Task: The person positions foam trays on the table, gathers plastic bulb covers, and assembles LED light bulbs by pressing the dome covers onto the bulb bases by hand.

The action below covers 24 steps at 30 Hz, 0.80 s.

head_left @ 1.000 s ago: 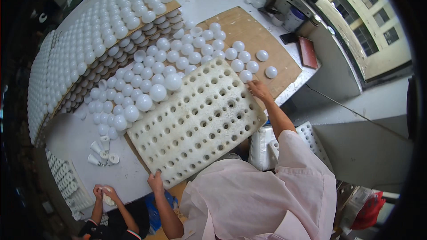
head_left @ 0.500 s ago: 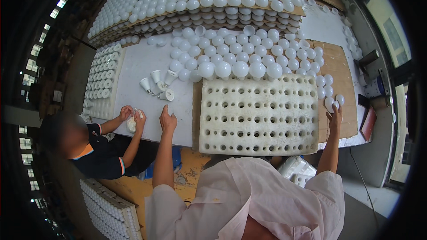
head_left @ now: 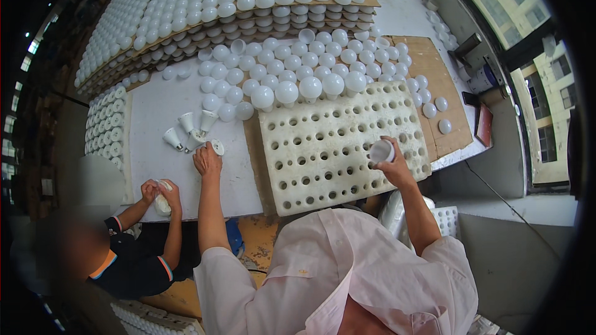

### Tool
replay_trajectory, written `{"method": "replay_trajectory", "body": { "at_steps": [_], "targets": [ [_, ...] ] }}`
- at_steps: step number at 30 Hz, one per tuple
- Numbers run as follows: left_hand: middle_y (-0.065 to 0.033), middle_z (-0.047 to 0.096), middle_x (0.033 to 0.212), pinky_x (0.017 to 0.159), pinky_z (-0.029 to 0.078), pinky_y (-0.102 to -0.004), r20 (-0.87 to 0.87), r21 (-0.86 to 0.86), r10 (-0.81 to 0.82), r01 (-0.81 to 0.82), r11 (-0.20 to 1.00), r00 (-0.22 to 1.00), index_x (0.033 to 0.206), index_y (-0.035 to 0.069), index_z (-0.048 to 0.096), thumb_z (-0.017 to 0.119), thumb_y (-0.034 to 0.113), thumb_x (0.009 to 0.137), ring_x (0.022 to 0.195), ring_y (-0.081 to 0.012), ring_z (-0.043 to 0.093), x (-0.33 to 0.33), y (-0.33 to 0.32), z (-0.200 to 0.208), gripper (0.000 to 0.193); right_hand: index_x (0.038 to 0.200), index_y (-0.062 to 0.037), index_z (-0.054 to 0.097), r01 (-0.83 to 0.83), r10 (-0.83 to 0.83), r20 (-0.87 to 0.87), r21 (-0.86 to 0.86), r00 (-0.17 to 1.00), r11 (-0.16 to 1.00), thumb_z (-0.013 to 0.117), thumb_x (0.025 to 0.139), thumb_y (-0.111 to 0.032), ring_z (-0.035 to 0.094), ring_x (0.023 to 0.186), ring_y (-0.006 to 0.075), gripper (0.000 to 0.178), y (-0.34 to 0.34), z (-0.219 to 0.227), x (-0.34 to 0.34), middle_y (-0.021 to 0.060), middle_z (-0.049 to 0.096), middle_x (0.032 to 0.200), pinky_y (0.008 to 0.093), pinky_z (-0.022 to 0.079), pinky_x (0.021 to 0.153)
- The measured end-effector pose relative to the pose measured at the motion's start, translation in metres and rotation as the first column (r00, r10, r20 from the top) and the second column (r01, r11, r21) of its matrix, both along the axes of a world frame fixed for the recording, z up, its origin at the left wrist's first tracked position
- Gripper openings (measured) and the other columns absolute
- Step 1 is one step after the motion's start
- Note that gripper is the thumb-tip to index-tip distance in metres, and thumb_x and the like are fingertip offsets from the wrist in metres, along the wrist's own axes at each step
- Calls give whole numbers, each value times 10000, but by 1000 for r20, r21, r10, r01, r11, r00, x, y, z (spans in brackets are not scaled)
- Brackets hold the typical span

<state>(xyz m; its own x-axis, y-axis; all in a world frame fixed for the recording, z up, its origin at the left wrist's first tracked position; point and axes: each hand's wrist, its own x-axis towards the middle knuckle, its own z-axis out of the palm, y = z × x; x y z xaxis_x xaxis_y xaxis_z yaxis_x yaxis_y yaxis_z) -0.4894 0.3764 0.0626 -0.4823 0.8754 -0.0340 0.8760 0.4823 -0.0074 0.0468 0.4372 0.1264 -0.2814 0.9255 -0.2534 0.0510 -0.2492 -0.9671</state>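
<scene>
My left hand has its fingers closed around a white bulb base on the table, at the near edge of a small group of bulb bases. In my right hand is a white bulb cover, its hollow side showing, above the right part of a foam tray full of holes. Several round bulbs stand in the tray's far row. Beyond them lie many loose white bulb covers.
Layered boards of white domes rise at the back. Bulb bases fill another foam tray at the left. A co-worker at the left handles a whitish thing. Cardboard, a dark red book and a window lie right.
My left hand has reached forward and closed on a bulb base. My right hand has brought a cover from the right side over the foam tray. The whole view has shifted and turned.
</scene>
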Motion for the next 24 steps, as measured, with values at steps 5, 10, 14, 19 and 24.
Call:
{"method": "replay_trajectory", "body": {
  "at_steps": [5,10,14,19,24],
  "targets": [
    [-189,639,997,910,457,-432,88,34,4,-7,999,996,1075,21,523,783,151,685,1032,-350,569,-11,-17,-38,487,1355,-113,382,-296,290,110,39,951,954,854,589,-206,530,1087,173,905,-11,40,-72,50,545,1128,335,432,959],
    [-220,633,1027,873,494,-401,296,-53,143,-133,990,944,1087,-2,509,768,144,692,1003,-345,610,21,-32,-23,494,1354,-95,374,-375,367,78,181,927,909,863,614,-244,521,1132,181,899,-12,33,-91,69,570,1168,344,417,979],
    [-238,618,1091,776,537,-393,919,215,-15,-470,856,394,1207,-7,467,715,145,726,880,-319,658,59,-69,-22,562,1317,-125,404,-353,360,-6,179,933,918,866,614,-211,527,1127,192,846,-16,44,-102,53,572,1189,360,422,979],
    [-302,555,1210,702,567,-385,623,69,-425,-496,866,-656,1271,-15,442,709,236,718,900,-286,663,164,-102,53,663,1287,-112,422,-462,482,-242,140,842,876,850,624,-231,502,1163,199,798,-20,21,-111,67,549,1227,367,411,992],
    [-273,634,1029,498,517,-284,727,179,-316,-276,944,-610,1175,-90,504,696,188,705,649,-208,656,201,-107,81,579,1290,-96,410,-512,511,-294,78,808,855,871,607,-256,521,1145,203,839,-33,31,-122,91,542,1224,368,453,956]
  ]
}}
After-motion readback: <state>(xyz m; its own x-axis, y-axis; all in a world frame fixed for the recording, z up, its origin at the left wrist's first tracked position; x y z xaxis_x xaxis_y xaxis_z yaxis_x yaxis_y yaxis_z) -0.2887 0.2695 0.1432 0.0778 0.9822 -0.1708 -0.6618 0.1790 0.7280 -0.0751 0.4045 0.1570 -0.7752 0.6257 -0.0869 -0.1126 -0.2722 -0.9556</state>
